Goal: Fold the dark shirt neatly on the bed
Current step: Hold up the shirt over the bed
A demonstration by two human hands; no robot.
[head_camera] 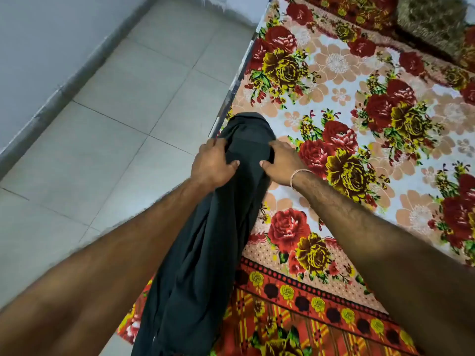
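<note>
The dark shirt point(210, 242) hangs bunched in a long narrow drape between my two arms, over the left edge of the bed point(341, 73). My left hand point(212, 163) grips its upper part from the left, thumb on the front of the cloth. My right hand point(279, 163) grips the same upper part from the right, thumb pointing inward. The shirt's top end folds over just beyond my fingers. Its lower end runs out of view at the bottom.
The bed is covered by a floral sheet with red and yellow roses and an orange patterned border point(321, 312). A brown-green textured blanket point(431, 19) lies at the far right corner. Grey floor tiles point(123, 104) and a wall point(30, 42) are on the left.
</note>
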